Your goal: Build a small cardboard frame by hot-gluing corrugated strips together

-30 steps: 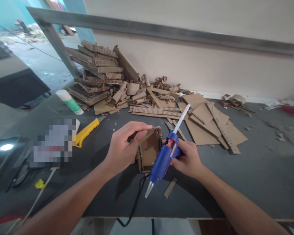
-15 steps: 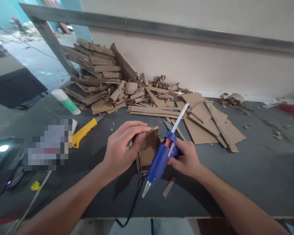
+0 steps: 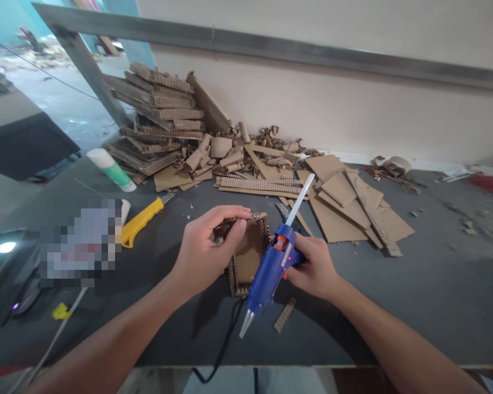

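A small open cardboard box (image 3: 248, 257) with corrugated edges stands in front of me on the dark tabletop. My left hand (image 3: 213, 238) grips its far left corner, fingers along the outside of the far wall and thumb over the inside. In my right hand (image 3: 312, 262) is a blue hot glue gun (image 3: 267, 273), held by its handle. A glue stick (image 3: 301, 200) sticks out of the gun's back, and the nozzle points down toward me, hiding part of the box's right side. A short corrugated strip (image 3: 285, 314) lies by the gun.
A yellow utility knife (image 3: 142, 221) and a white-green tube (image 3: 112, 171) lie on the left. Stacked cardboard trays (image 3: 164, 109) and paper scraps (image 3: 230, 150) are at the back. Flat cardboard pieces (image 3: 332, 213) lie right of the middle. A black cord (image 3: 225, 342) hangs over the front edge.
My left thumb has lifted slightly away from the fingers at the box's far wall. The glue gun has shifted only a little downward.
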Available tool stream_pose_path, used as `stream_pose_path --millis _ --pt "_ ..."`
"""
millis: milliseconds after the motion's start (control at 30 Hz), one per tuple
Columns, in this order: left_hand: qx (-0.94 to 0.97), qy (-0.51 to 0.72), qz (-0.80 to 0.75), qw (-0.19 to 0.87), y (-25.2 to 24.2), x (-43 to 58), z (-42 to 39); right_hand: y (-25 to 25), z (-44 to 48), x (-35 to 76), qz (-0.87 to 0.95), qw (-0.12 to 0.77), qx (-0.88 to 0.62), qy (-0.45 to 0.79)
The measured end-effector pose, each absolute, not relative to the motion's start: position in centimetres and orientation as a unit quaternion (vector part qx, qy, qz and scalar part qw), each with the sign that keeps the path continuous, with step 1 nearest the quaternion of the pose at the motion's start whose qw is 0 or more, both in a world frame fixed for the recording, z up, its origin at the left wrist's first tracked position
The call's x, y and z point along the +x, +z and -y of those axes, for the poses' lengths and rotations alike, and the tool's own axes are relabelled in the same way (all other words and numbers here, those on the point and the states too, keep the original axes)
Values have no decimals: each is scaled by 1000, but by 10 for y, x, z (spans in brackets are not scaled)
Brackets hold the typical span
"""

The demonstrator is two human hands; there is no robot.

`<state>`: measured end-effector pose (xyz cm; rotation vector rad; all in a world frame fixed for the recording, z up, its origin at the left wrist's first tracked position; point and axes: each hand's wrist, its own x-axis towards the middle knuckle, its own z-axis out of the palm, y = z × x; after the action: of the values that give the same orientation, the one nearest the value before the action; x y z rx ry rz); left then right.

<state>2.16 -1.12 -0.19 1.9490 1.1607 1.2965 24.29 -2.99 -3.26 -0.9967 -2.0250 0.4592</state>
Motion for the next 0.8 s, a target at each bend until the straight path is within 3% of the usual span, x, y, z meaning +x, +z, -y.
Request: stream_pose_path --millis 333,800 --pt "525 464 -470 537 -4 23 6 -32 30 243 796 417 -400 181" --pt "545 473 -471 507 -9 21 8 -30 30 244 805 415 -386 179"
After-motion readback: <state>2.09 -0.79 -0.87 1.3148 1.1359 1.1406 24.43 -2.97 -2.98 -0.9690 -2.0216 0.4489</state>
